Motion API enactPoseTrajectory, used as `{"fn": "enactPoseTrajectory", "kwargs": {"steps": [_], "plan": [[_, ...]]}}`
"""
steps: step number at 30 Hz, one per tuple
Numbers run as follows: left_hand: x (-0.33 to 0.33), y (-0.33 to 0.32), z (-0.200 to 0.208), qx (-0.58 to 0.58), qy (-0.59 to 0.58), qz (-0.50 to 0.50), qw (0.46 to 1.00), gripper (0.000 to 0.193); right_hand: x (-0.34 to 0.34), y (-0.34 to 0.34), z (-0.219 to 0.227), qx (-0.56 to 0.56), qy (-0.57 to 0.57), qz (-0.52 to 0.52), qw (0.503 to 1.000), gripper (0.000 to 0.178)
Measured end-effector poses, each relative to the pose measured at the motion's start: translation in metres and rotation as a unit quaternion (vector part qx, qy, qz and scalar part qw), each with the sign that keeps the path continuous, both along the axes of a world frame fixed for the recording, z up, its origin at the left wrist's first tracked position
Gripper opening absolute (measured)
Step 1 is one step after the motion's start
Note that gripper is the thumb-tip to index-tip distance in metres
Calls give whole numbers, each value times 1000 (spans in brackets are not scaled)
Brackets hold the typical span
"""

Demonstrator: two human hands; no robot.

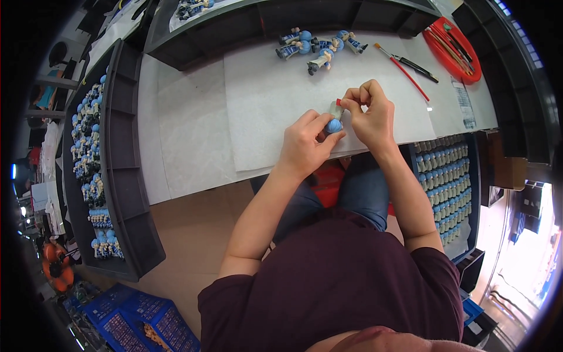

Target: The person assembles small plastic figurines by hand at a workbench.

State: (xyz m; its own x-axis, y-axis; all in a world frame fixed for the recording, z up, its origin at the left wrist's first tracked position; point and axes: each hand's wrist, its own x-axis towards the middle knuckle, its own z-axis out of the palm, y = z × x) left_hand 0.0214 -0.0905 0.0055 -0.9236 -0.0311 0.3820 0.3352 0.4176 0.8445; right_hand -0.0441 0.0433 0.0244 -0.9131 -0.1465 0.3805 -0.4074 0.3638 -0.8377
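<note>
My left hand is closed round a small figurine with a ribbed blue head, held just above the white sheet. The head points toward me and the pale body away. My right hand pinches at the far end of the figurine, where a small red piece shows at the fingertips; its kind is too small to tell. Beyond my hands, several blue-headed figurines in blue and white lie on the white sheet.
A red-handled brush and a black pen-like tool lie at right, near a red oval tray of brushes. Black trays stand behind and at left, with many figurines. Rows of pale figurines fill a crate beside my right arm.
</note>
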Motion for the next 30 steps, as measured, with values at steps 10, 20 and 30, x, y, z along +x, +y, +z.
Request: {"fn": "enactPoseTrajectory", "kwargs": {"steps": [10,20,30], "plan": [[0,0,0,-2,-7,0,1000,21,-15,8,3,27,-12,-17,999,29],[-3,1,-2,9,-4,-3,1000,22,-16,14,10,8,-6,-1,1000,29],[-1,-2,-2,-15,5,-9,1000,22,-11,10,-2,-20,-23,45,999,31]]}}
